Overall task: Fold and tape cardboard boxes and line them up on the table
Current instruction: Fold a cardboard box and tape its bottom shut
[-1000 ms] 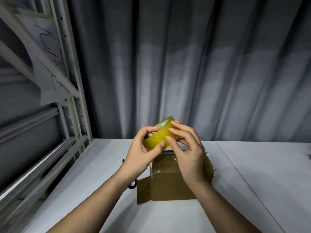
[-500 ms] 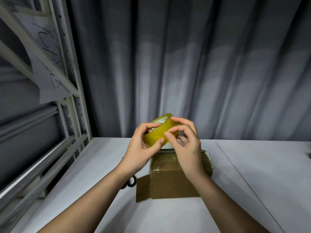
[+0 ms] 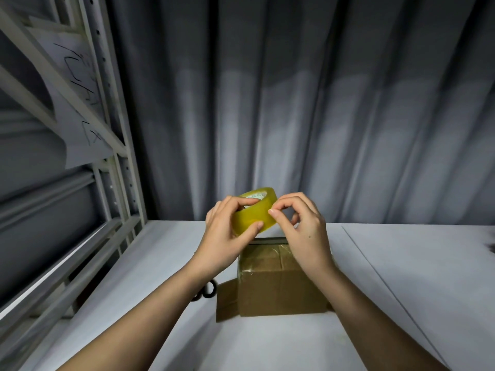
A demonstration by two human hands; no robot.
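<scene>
White table [image 3: 401, 277] with a seam line running diagonally at 3 o'clock. Brown cardboard box [image 3: 278, 290] sits at centre, top taped, one flap open at its 9 o'clock side. Black scissors [image 3: 207, 290] at 9 o'clock, just beside that flap, partly hidden.

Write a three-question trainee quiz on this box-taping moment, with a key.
1. True or false: the tape roll rests on the cardboard box.
2. Which hand grips the roll with its thumb on the outer face?
3. Multiple choice: the scissors lie A) on the box, B) on the table left of the box, C) on the shelf.

Key: 1 false, both hands hold it above the box; 2 the left hand, while the right hand pinches at its edge; 3 B.
</scene>
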